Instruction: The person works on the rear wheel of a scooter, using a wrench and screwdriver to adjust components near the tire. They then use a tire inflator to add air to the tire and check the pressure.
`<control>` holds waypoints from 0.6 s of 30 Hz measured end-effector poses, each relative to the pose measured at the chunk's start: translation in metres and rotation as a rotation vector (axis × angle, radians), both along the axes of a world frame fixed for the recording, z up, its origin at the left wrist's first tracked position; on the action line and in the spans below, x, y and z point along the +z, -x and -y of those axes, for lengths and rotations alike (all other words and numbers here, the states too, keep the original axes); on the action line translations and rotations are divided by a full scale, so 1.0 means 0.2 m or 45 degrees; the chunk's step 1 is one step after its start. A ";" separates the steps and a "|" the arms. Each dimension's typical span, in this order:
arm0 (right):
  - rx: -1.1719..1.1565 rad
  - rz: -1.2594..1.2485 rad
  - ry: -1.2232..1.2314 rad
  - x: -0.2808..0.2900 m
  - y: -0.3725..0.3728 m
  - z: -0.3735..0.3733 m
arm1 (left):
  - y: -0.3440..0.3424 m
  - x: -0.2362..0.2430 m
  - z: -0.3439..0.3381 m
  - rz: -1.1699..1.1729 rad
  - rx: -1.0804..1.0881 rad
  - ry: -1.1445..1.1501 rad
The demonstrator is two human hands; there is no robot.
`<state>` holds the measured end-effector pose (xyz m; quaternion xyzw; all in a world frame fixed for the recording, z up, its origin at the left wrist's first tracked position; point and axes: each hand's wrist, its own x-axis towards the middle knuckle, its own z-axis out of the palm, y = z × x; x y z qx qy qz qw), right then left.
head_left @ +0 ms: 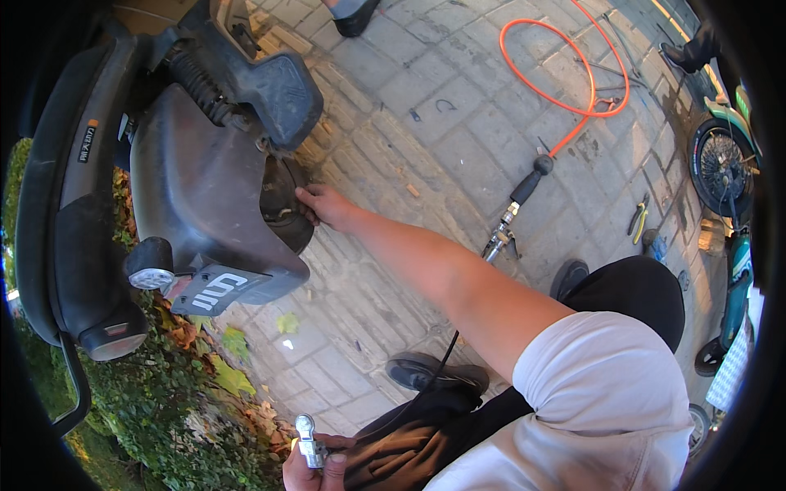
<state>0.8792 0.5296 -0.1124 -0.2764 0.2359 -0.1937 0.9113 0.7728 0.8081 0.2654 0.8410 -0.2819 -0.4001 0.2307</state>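
My right hand (324,206) reaches out to the rear wheel (282,196) of a dusty dark scooter (192,172). Its fingers are bent together at the wheel's side, under the mudguard; what they pinch is hidden. Low in the view, my left hand (315,475) grips a shiny metal air chuck (308,442) with its round end upward. A thin black hose (449,350) runs down across my leg toward that hand. Its upper end meets a metal inflator fitting (498,239) on the paving, joined through a black grip to an orange air hose (557,149).
Pliers (639,218) with yellow-green handles lie on the paving at right. A teal two-wheeler (733,254) stands at the right edge. Other people's shoes (357,18) show at the top. Leafy bushes (155,401) and fallen leaves border the lower left.
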 end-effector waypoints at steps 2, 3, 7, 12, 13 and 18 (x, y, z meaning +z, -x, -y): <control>0.051 0.046 0.099 0.00 0.00 0.00 | 0.00 0.00 0.01 0.004 -0.017 -0.017; 0.121 -0.010 0.136 0.00 0.00 0.01 | 0.00 0.00 0.01 0.013 -0.035 -0.008; 0.091 -0.010 0.108 -0.01 0.00 0.00 | 0.00 0.00 0.03 0.045 -0.068 0.040; 0.070 0.016 0.129 0.01 0.01 -0.01 | -0.01 0.02 0.04 -0.011 -0.012 -0.032; 0.078 0.054 0.250 0.02 0.02 -0.01 | -0.01 0.02 0.04 0.005 -0.018 -0.008; 0.211 -0.126 0.572 0.03 0.03 0.02 | 0.01 0.02 0.05 -0.012 0.054 -0.050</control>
